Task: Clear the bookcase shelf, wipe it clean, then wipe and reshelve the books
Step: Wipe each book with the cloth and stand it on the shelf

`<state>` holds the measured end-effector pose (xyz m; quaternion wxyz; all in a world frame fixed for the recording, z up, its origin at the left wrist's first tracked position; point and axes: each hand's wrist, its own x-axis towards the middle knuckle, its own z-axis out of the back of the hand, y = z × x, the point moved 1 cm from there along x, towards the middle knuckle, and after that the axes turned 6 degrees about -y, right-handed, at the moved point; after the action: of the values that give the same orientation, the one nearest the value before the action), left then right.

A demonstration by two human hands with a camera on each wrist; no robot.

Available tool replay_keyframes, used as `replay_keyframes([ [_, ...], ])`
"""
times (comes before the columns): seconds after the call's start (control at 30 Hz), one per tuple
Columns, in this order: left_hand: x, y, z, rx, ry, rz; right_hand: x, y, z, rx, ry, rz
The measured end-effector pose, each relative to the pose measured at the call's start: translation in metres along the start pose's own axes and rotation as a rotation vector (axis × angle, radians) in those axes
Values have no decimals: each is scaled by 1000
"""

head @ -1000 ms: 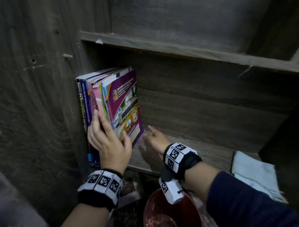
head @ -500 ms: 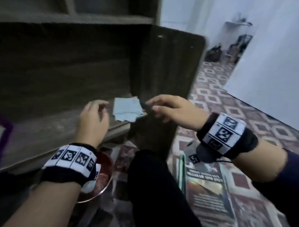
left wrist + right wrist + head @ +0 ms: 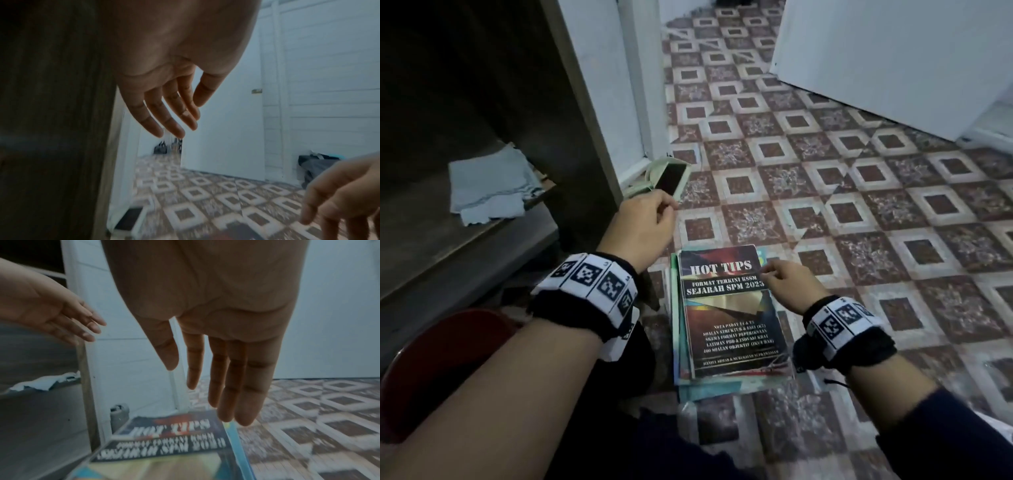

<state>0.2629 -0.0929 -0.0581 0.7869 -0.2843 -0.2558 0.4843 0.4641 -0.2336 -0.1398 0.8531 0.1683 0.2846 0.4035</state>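
Head view: stack of books (image 3: 729, 322) lies flat on the patterned tile floor (image 3: 859, 212), just right of the bookcase side panel (image 3: 571, 113). Top cover is dark, titled "HOT TIPS". Right hand (image 3: 789, 286) sits over the upper right corner of that cover, fingers extended, nothing gripped; actual contact with the cover cannot be confirmed. Left hand (image 3: 643, 228) is raised above the stack's far end, fingers relaxed, empty. Pale blue cloth (image 3: 489, 186) lies crumpled on the shelf board (image 3: 465, 246) at its right end, against the side panel. Phone (image 3: 670, 178) leans near the base of the white door frame (image 3: 633, 85). Red bowl (image 3: 431, 359) is at lower left, partly behind the left forearm.

Left wrist view: left hand (image 3: 174, 78) with fingers straight and spread, holding nothing; the dark bookcase panel (image 3: 51, 113) fills the left. Right hand (image 3: 341, 194) enters at lower right, fingers loose.

Right wrist view: right hand (image 3: 222, 337) open, fingertips (image 3: 244, 418) just above the top book's (image 3: 164, 439) far corner. Left hand (image 3: 51, 313) open at left. Cloth (image 3: 45, 382) is on the shelf edge.
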Motion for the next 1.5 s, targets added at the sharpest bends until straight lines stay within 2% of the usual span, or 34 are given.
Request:
replay_keyframes([
  [0.1, -4, 26, -52, -8, 89, 142, 17, -22, -26, -49, 42, -109],
  [0.23, -24, 85, -113, -24, 230, 441, 31, -37, -57, -53, 33, -173],
  [0.37, -45, 116, -139, -180, 364, 723, 36, -46, -75, 84, 31, -300],
  [0.43, -53, 117, -145, -222, 429, 800, 43, -57, -86, 120, 54, -320],
  [0.53, -61, 116, -153, -116, 452, 789, 57, -76, -101, 124, 89, -355],
  [0.63, -60, 113, -154, -12, 436, 731, 50, -62, -89, 121, 46, -355],
  [0.83, -65, 106, -150, -51, 382, 648, 48, -66, -79, 201, -64, -389],
  [0.93, -66, 102, -150, -22, 401, 639, 47, -70, -81, 221, -51, -404],
  [1.07, -58, 100, -147, -2, 347, 641, 46, -70, -82, 219, -52, -367],
  [1.23, -55, 104, -144, -136, 373, 682, 43, -75, -76, 300, -50, -353],
  [1.37, -60, 100, -142, -162, 369, 636, 46, -74, -84, 319, -74, -291],
  [1.5, -64, 92, -144, -187, 354, 589, 45, -72, -92, 273, -53, -296],
])
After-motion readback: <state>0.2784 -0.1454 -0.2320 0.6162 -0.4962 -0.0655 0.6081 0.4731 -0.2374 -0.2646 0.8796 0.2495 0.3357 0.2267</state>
